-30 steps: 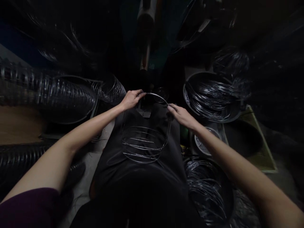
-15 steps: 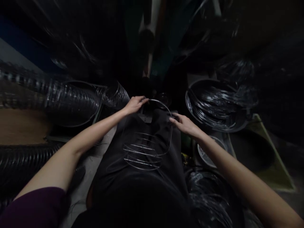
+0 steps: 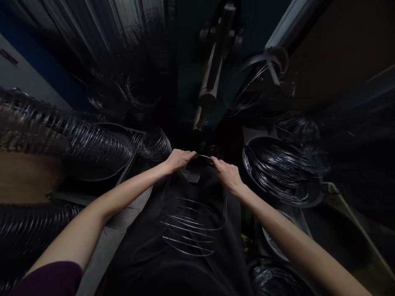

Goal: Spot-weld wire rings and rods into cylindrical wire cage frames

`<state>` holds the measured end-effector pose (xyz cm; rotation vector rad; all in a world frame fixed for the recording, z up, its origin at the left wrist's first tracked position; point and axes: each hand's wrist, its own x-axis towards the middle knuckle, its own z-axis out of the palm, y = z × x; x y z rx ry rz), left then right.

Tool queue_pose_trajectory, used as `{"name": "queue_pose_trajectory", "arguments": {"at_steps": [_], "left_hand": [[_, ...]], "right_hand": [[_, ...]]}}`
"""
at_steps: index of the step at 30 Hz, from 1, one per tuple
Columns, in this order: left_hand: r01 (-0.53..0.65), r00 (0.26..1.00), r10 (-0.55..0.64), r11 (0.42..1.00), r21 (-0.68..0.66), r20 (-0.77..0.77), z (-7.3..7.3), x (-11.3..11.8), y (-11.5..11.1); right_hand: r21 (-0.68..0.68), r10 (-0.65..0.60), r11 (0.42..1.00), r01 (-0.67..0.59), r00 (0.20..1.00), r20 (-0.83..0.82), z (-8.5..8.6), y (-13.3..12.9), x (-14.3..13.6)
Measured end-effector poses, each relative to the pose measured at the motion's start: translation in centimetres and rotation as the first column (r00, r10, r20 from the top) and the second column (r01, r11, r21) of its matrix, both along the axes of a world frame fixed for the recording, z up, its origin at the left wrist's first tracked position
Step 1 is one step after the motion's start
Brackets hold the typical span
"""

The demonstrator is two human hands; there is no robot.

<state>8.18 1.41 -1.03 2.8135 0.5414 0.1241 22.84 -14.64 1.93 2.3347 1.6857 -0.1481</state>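
Note:
Both my hands hold a wire frame point(image 3: 203, 156) made of thin metal rods. Its curved far end runs between my fingertips, and several cross rods spread over my lap. My left hand point(image 3: 180, 160) pinches the rim from the left. On the right side of the same rim, my right hand point(image 3: 227, 174) has its fingers closed, a short stretch of wire showing between the two hands. Just beyond them is the lower tip of a machine's metal rod point(image 3: 197, 119). Whether the frame touches the machine is too dark to tell.
Coiled rows of wire rings point(image 3: 92, 139) lie at the left, with a smaller ring stack point(image 3: 152, 144) nearer the middle. A round basin point(image 3: 245, 160) of loose wires stands at the right. More wire pieces point(image 3: 274, 279) sit at lower right. A thick machine arm point(image 3: 212, 78) hangs ahead.
My right hand has slid along the rim toward my left hand, so they are closer together. The view has tilted up, showing more of the machine.

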Motion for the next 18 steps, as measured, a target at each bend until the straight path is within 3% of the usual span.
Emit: {"name": "queue_pose_trajectory", "arguments": {"at_steps": [4,9,13,18], "left_hand": [[0.007,0.999,-0.006,1.000,-0.029,0.039,1.1,-0.6,1.3],[0.024,0.995,-0.014,0.995,-0.099,0.102,4.6,-0.5,3.9],[0.037,0.997,-0.034,0.999,-0.037,0.065,6.7,-0.2,5.3],[0.036,0.995,-0.039,0.999,0.036,0.090,7.8,0.2,6.2]], "right_hand": [[-0.034,0.058,0.998,-0.056,0.998,0.037,1.4,1.8,0.1],[0.041,0.066,0.997,-0.069,0.996,0.067,4.5,4.1,0.5],[0.072,0.069,0.995,-0.073,0.996,0.061,6.2,5.5,0.8],[0.125,0.079,0.989,-0.084,0.996,0.048,6.9,6.6,1.4]]}}
